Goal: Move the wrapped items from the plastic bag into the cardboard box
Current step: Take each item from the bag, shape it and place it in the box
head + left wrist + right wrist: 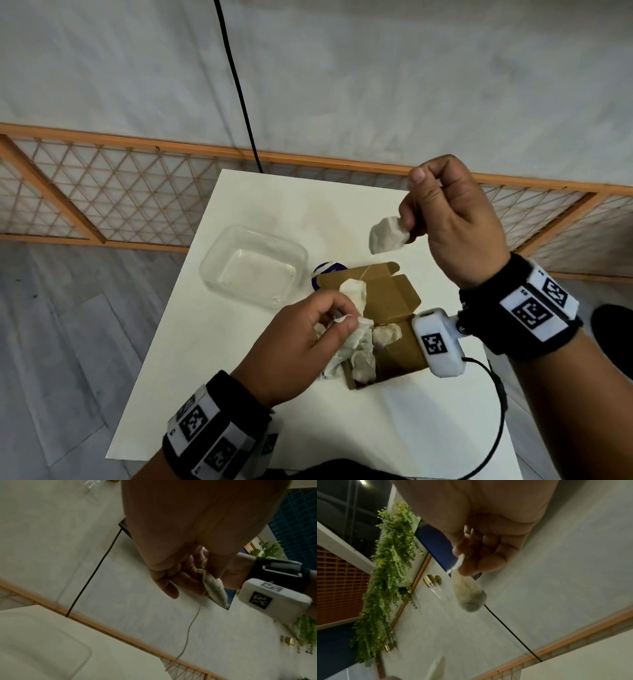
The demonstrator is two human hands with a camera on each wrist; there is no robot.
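Note:
An open cardboard box (394,301) lies on the white table (239,377), with pale wrapped items (387,334) inside it. My left hand (346,317) hovers over the box's left edge and pinches a crumpled whitish bundle (356,346), with one wrapped item (354,291) sticking up. In the left wrist view the left hand (204,572) pinches a pale item (214,589) with a thin string hanging down. My right hand (407,222) is raised above the box and pinches another wrapped item (388,236); the right hand (462,563) and this dangling item (467,593) also appear in the right wrist view.
A clear plastic container (253,263) stands left of the box. A purple-and-white round object (329,270) peeks out behind the box. A black cable (239,92) drops to the table's far edge. An orange lattice panel (102,192) runs behind the table.

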